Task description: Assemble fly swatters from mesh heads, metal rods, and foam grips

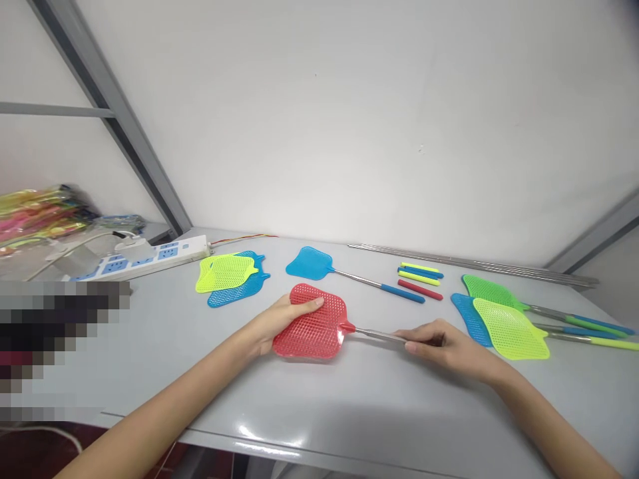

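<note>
My left hand [284,322] grips a red fly swatter head [319,326] by its left side, the thumb lying across the mesh. A thin metal rod [377,334] joins the head's neck on the right. My right hand [439,346] pinches that rod between thumb and fingers; the rod's far end is hidden by the hand. Behind them lies a blue fly swatter [309,263] with a metal rod and blue handle. Several loose handle sleeves, among them a red sleeve [420,290], rest to its right.
Yellow and blue swatter heads [229,273] overlap at the left. Complete swatters, including a yellow-green swatter [512,329], lie at the right. Bare metal rods [474,265] run along the wall. A power strip [144,261] and bagged colourful items [44,213] are at the far left.
</note>
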A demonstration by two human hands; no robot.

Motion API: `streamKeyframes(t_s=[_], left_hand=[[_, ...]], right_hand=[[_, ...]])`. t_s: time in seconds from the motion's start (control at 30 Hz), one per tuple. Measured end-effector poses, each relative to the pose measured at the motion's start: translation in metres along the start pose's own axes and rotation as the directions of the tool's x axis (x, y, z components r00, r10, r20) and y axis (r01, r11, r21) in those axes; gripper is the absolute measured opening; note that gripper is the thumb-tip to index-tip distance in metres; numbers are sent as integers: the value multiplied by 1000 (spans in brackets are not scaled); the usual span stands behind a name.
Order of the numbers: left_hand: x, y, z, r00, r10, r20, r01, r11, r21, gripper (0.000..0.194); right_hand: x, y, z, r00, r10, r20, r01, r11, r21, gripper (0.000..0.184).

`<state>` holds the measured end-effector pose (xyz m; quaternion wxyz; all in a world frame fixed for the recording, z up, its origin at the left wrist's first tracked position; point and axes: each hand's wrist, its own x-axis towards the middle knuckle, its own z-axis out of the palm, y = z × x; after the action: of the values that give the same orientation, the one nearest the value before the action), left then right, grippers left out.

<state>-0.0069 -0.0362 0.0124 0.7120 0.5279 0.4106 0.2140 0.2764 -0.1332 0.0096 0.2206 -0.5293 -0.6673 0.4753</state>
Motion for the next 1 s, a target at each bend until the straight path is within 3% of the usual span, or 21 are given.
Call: streamKeyframes(t_s=[0.17,0.47,0.63,0.8,0.9,1.0], left_hand=[[2,-10,6,999,49,2,-49,996,-70,34],[-4,-6,7,994,111,-21,-110,994,10,30],[-3,-8,9,990,135,-51,-133,991,28,28],[-6,-4,11,993,113,13,-112,992,-55,26],[-6,-2,13,993,121,7,-120,991,-59,29],[-5,-2,14,990,143,-8,-143,988,-60,32]], right_hand=[[0,3,5,998,36,58,-37,999,18,47],[6,10,13,982,81,171,-129,949,289,37],[7,12,14,974,114,195,-174,930,325,35],[6,14,6,962,107,251,-184,935,302,36],[8,11,-3,990,78,115,-92,988,123,38],[10,9,-13,980,39,-194,-58,994,-89,42]])
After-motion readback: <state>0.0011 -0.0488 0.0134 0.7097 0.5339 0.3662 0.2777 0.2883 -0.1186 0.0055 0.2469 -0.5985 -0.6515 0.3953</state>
